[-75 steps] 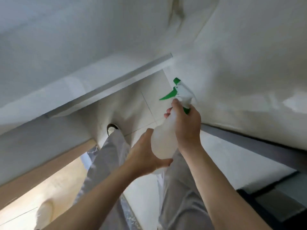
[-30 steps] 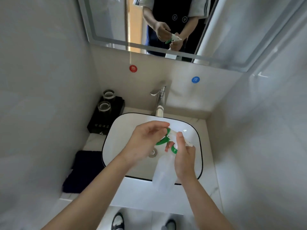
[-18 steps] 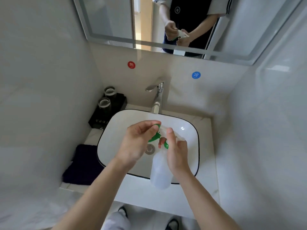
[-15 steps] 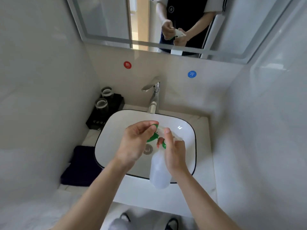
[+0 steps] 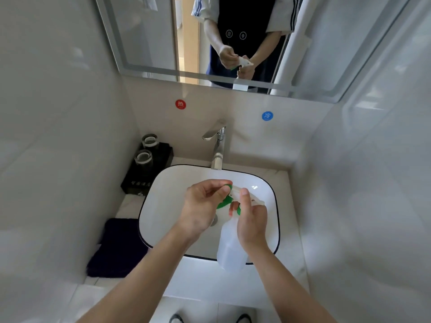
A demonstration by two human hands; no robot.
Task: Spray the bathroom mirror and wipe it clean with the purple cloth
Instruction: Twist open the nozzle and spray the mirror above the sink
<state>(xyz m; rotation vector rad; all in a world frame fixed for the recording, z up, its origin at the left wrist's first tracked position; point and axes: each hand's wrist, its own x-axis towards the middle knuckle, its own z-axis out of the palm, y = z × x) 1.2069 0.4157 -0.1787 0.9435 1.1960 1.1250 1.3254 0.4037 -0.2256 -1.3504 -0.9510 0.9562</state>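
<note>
We grip the spray bottle (image 5: 231, 248) by its neck in our right hand (image 5: 253, 222) over the sink (image 5: 163, 197) while our left hand (image 5: 201, 206) pinches its green nozzle (image 5: 227, 188) — likely adjusting the spray before aiming at the mirror (image 5: 144, 31) — the purple cloth (image 5: 116, 248) waiting on the surface.

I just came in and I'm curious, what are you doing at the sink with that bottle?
A person holds a clear plastic spray bottle with a green trigger over the white sink basin. The right hand grips its neck, while the left hand pinches the nozzle. The wall mirror hasn't been wiped; the dark purple cloth lies folded on the counter beside the basin.
</note>
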